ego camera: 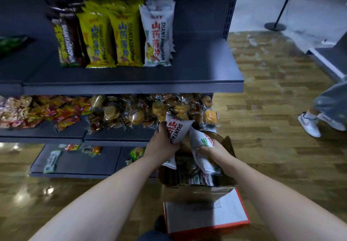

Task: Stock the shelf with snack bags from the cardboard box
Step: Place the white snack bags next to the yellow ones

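- The cardboard box [197, 188] stands open on the floor under both hands, with more snack packets packed upright inside.
- The left hand [161, 143] grips a white snack bag [177, 131] above the box's far left corner.
- The right hand [214, 149] grips a second white bag [201, 155], just right of the first, over the box opening.
- Beyond the hands, the middle shelf [120, 134] carries a heap of small wrapped snacks [142, 109].
- Higher up, the top shelf [131, 79] holds upright rows of white bags [157, 34], yellow bags [110, 34] and brown bags [67, 38].
- Far right of the right hand, another person's white shoes [309, 124] stand on the wooden floor [272, 90].
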